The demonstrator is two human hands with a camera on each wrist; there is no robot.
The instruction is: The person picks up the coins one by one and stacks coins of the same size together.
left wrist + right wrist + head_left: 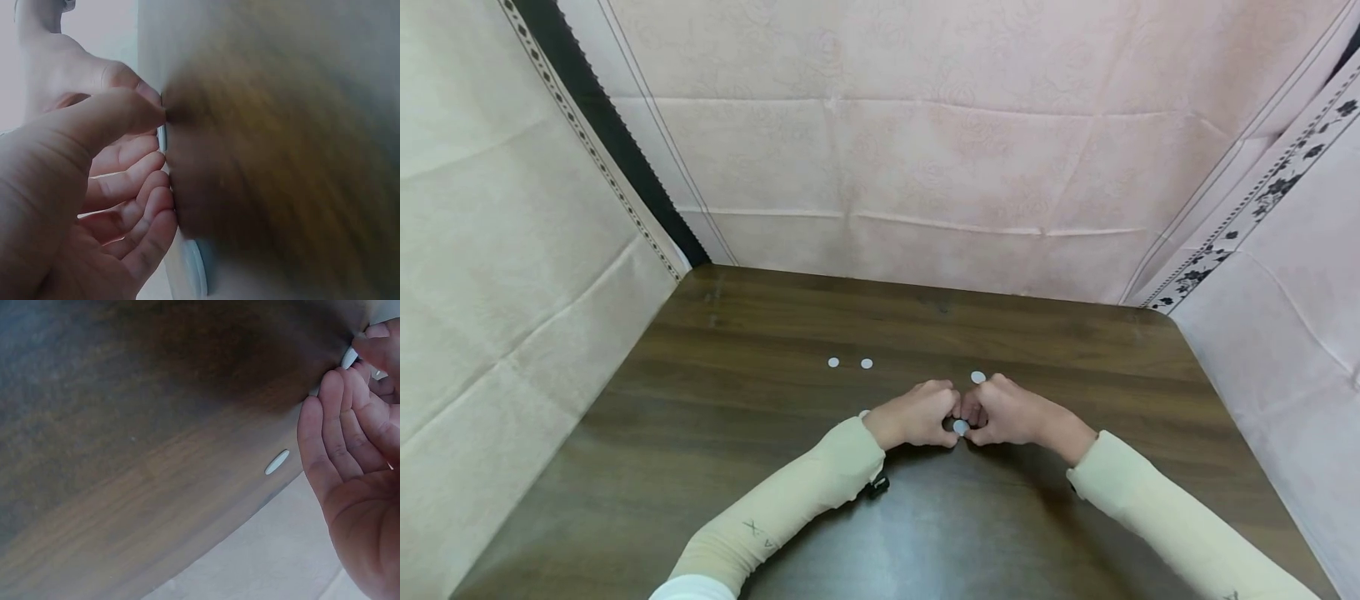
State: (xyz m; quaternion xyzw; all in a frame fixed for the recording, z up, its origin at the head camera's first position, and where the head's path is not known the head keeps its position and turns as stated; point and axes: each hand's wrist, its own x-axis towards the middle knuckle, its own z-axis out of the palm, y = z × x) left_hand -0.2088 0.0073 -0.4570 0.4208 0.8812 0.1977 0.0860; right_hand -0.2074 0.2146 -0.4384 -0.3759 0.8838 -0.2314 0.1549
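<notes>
A white disc (961,427) lies flat on the dark wooden table, in the small ring formed by both hands. My left hand (925,415) curves around its left side, with a dark gap between palm and disc; the fingertips reach the tabletop in the left wrist view. From the other side my right hand (1015,412) bends loosely around the disc, its thumb tip right at the near edge. Both thumbs almost meet in front. Just beyond the right knuckles lies a second white disc (977,377), also visible as a disc (277,462) in the right wrist view.
Two more white discs (867,363) lie farther back, left of the hands. Another disc (864,413) peeks out behind the left wrist. Pale cloth (880,167) hangs along the back and both sides of the brown table (737,433).
</notes>
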